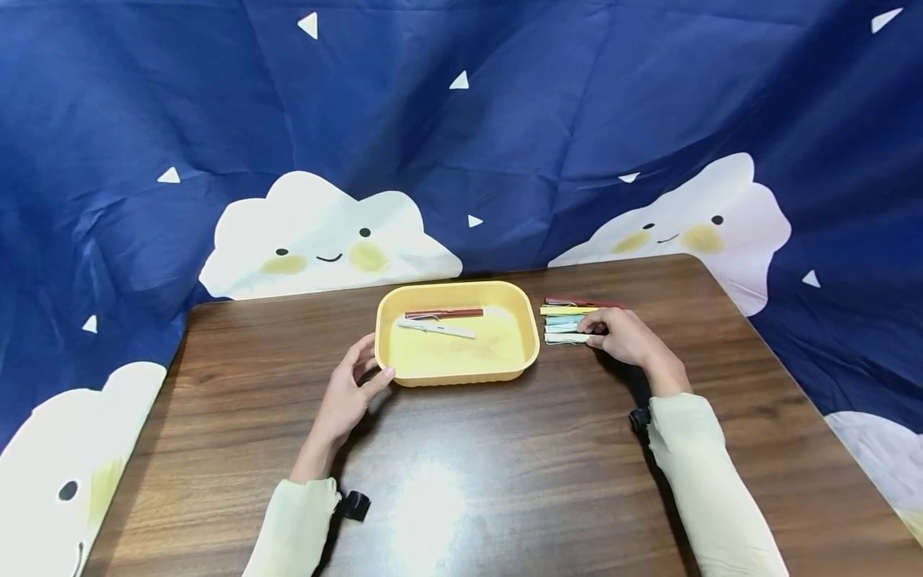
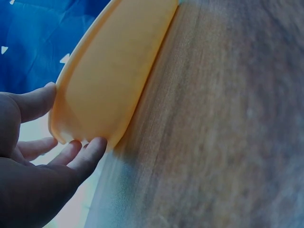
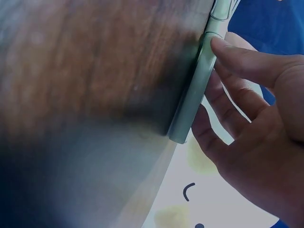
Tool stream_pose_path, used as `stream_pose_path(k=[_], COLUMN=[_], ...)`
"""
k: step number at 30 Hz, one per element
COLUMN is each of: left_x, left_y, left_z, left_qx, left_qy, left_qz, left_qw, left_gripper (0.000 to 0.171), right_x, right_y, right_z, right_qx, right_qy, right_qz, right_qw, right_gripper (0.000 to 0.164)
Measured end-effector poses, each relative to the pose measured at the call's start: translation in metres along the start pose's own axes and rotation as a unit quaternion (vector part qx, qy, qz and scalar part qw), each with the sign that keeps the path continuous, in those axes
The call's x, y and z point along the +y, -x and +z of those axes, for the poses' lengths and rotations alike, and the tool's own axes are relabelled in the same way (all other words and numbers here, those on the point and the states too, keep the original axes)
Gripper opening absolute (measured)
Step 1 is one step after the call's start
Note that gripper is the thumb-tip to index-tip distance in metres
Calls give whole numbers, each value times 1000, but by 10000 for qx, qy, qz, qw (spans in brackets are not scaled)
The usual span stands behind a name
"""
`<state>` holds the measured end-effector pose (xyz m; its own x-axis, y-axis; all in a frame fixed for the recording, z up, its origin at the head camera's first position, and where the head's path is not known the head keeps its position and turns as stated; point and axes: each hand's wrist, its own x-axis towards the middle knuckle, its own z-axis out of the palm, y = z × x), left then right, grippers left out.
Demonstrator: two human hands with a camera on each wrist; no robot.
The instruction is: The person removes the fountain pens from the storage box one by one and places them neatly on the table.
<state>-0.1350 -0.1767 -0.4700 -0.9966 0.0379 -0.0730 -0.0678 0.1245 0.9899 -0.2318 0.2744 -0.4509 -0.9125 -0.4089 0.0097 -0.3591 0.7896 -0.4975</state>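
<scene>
Tray [image 1: 461, 379], held by left hand [image 1: 348, 393], shows pens [image 1: 456, 331] only in head view; right hand [image 1: 634, 340] pinches pale pen [image 3: 196, 90].

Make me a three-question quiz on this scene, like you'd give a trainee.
1. How many things lie inside the yellow tray?
2. True or false: the left hand is holding a pen.
3. What is the right hand gripping: (a) the tray, (b) a pale pen, (c) the curtain?

Key:
1. Two: a red pen and a white pen.
2. False; it grips the tray.
3. b
</scene>
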Motion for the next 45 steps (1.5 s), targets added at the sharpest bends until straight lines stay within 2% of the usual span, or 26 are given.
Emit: stream_pose_path(k=[11,23,36,45], left_x=[-2,-2,-1,-1], left_y=[-1,-1,-1,-1], left_z=[1,2,0,1], left_qx=[49,29,33,54], left_qy=[-103,-166,-108,-82], left_qz=[2,-15,-34,8], left_qw=[9999,9999,9999,10000], left_gripper=[67,67,67,66], right_x=[-6,-16,-52,-76], right_y=[1,3,-6,-14], right_z=[-2,-5,-13,-11], right_qx=[207,603,927,1151], right_qy=[-36,-276,-648,-1122], right_qz=[-94,117,-227,-656], right_qw=[9997,9977,9933,9848], right_gripper=[15,19,28,32])
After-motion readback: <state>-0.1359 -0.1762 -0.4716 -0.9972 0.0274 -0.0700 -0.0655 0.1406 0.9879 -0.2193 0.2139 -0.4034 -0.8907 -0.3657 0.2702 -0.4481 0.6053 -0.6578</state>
